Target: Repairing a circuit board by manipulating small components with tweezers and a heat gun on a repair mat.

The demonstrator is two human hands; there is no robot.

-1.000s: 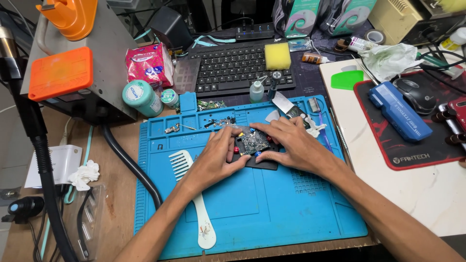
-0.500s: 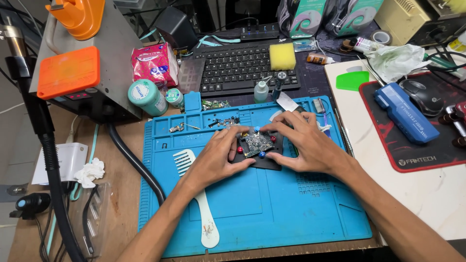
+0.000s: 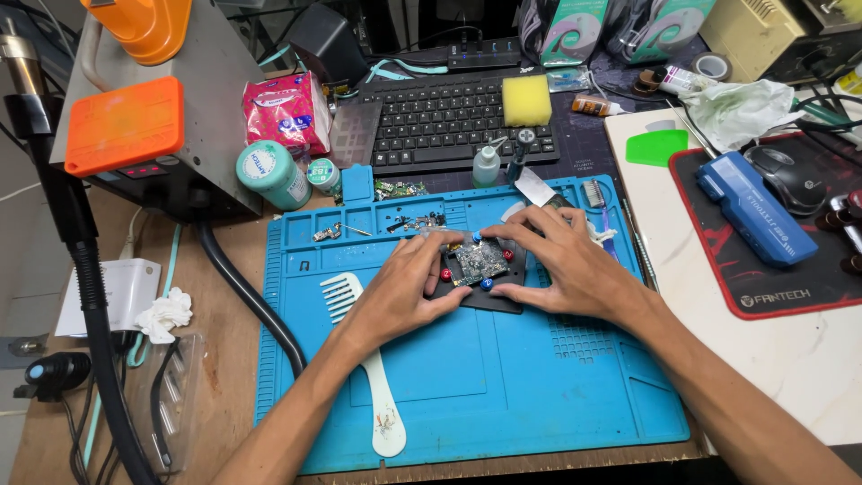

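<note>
Two hands flank the small circuit board [image 3: 479,261] (seated on a black holder [image 3: 489,296]) on the blue mat [image 3: 467,386]: your left hand [image 3: 401,294] and right hand [image 3: 564,267] press fingertips against its edges, clamping nothing.

— What do we have along the far edge of the table?
— We see a black keyboard [image 3: 453,121] with a yellow sponge [image 3: 526,100] on its right end, and a pink tissue pack [image 3: 287,110] to its left.
— And toward the right edge?
— We find a blue case [image 3: 744,219] and a black mouse [image 3: 788,177] on a red-rimmed pad [image 3: 790,287]. Near the front edge we see a white comb [image 3: 368,359].
</note>
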